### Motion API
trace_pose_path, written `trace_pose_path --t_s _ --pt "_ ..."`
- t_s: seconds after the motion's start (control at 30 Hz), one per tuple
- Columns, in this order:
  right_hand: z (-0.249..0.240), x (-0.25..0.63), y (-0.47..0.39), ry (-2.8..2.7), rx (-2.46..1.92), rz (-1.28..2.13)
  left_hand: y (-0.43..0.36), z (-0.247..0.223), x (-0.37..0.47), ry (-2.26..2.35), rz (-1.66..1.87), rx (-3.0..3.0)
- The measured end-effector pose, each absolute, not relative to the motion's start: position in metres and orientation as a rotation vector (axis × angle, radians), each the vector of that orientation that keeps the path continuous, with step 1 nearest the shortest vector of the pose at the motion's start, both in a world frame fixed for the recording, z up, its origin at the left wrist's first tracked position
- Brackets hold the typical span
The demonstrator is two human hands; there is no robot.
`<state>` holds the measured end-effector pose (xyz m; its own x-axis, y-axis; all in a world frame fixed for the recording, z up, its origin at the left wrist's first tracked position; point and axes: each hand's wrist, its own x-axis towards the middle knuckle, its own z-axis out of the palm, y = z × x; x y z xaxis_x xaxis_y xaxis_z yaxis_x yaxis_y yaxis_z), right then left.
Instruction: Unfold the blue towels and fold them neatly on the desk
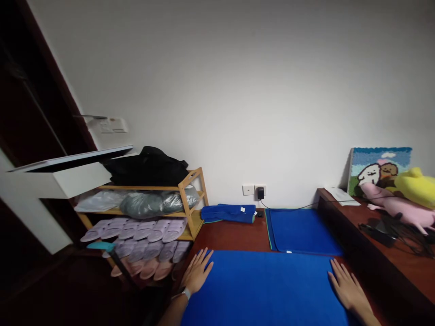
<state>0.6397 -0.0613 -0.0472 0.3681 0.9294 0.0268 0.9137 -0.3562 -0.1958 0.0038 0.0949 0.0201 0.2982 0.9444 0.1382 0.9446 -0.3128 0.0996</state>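
Observation:
A large blue cloth (pixel 268 285) lies spread flat on the reddish-brown wooden surface (pixel 234 236). My left hand (pixel 197 270) rests on its left edge near the far corner, fingers apart, a watch on the wrist. On the opposite edge, near the far right corner, lies my right hand (pixel 347 285) with its fingers spread. Neither hand grips anything. Beyond the spread cloth, a folded blue cloth (pixel 302 231) with a green edge lies at the right, and a rolled or bundled blue cloth (pixel 227 213) sits against the wall at the left.
A wooden rack (pixel 190 208) at the left holds slippers (pixel 149 230), plastic-wrapped items and a black bag (pixel 149 167). A white box (pixel 81 179) juts out beside it. On the raised ledge at the right are plush toys (pixel 397 206), a picture (pixel 384 167) and cables (pixel 408 240).

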Motion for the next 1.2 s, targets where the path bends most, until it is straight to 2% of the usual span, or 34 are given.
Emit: trace_pose_path --t_s 0.17,0.3,0.4,0.6,0.67,0.73,0.87,1.2 --pt "-0.054 0.648 -0.063 -1.643 -2.491 0.104 0.091 0.006 -0.003 -1.82 -0.324 -2.526" --pt "-0.034 0.628 -0.055 -1.586 -2.572 -0.045 0.089 0.004 0.0 -1.793 -0.382 -2.506" --pt "0.003 0.551 -0.031 -1.757 -2.389 -0.18 0.088 0.003 0.003 -1.794 -0.423 -2.494" --pt "0.062 0.3 0.016 -2.153 -1.791 0.346 0.086 0.007 0.003 -1.829 -0.442 -2.516" --pt "0.063 0.251 0.02 -2.214 -1.73 0.481 0.086 0.007 0.003 -1.827 -0.451 -2.513" --pt "0.057 0.237 0.02 -2.221 -1.743 0.527 0.087 0.007 0.003 -1.833 -0.451 -2.498" --pt "0.035 0.301 0.009 -2.116 -1.9 0.45 0.091 0.006 0.004 -1.858 -0.417 -2.466" --pt "-0.011 0.593 -0.055 -1.64 -2.595 0.168 0.1 0.001 0.003 -1.839 -0.418 -2.461"
